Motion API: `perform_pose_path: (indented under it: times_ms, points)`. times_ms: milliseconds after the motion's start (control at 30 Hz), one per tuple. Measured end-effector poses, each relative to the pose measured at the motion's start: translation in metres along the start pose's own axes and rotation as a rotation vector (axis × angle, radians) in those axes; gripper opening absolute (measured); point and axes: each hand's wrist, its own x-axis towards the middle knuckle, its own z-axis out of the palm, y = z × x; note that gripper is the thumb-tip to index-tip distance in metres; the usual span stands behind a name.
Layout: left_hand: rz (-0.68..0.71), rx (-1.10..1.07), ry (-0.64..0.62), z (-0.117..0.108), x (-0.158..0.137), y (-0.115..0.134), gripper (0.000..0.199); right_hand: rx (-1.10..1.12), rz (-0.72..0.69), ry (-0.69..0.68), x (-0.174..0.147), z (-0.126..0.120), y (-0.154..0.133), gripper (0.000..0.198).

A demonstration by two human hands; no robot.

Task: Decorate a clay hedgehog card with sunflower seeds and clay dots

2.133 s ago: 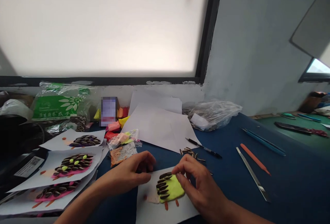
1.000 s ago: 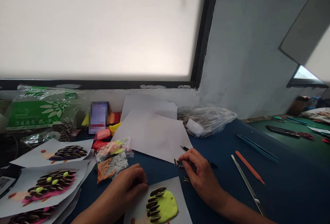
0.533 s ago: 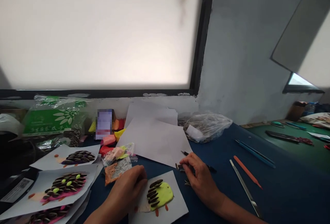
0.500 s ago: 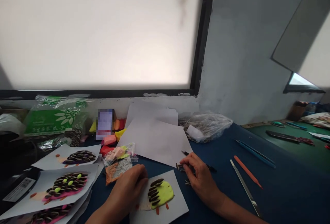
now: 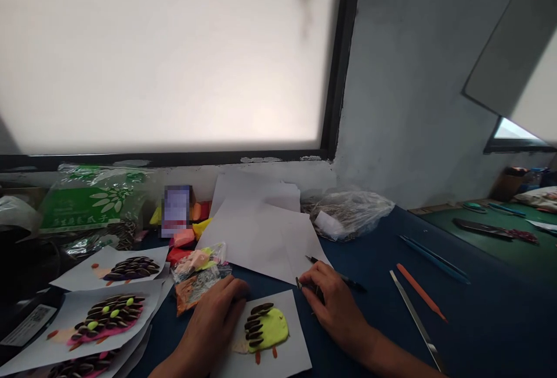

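lime-green clay, pressed into a flat rounded body [image 5: 276, 329], sits on a white paper sheet [image 5: 291, 356] lying between the two hands on the dark blue desk [image 5: 374, 242]. a column of dark, pointed sunflower seeds [image 5: 255, 327] covers the clay's left part, tips angled leftward; two short orange-brown legs [image 5: 258, 357] show below it, and a pale peach patch [image 5: 240, 345] adjoins it at lower left.

the left hand [image 5: 221, 311] rests over the sheet's left edge, fingers curled; i cannot tell whether its grip has anything in it. the right hand [image 5: 326, 294] is off to the right of the sheet, its grip narrow, thumb and forefinger pinching one striped seed [image 5: 298, 283]. just behind that hand lies a slim black pen [image 5: 355, 283], its tip over a stack of plain white sheets [image 5: 256, 239].

well to the right, a flat silver metal blade [image 5: 413, 314] lies beside a pointed orange stick [image 5: 420, 291]. near the left hand are a small clear packet of orange clay [image 5: 187, 295] and, farther left, overlapping white sheets bearing seed-covered hedgehog shapes [image 5: 108, 317], the nearest whole one dotted with lime balls [image 5: 114, 313].
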Motion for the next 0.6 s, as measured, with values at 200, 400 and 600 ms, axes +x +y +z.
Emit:
perform_pose_path:
  times_ms: [200,400,600]
  points:
    - [-0.012,-0.032,0.020,0.002,-0.003,-0.004,0.022,-0.061,0.009,-0.050,0.001,0.002,0.002,0.025]
    - [-0.014,0.071,-0.018,-0.001,0.000,0.003,0.022,-0.145,-0.012,-0.032,0.008,-0.002,0.005,0.024]
    - [0.001,0.125,-0.013,-0.008,0.007,0.020,0.028,-0.380,-0.068,-0.098,0.024,-0.002,0.003,0.010]
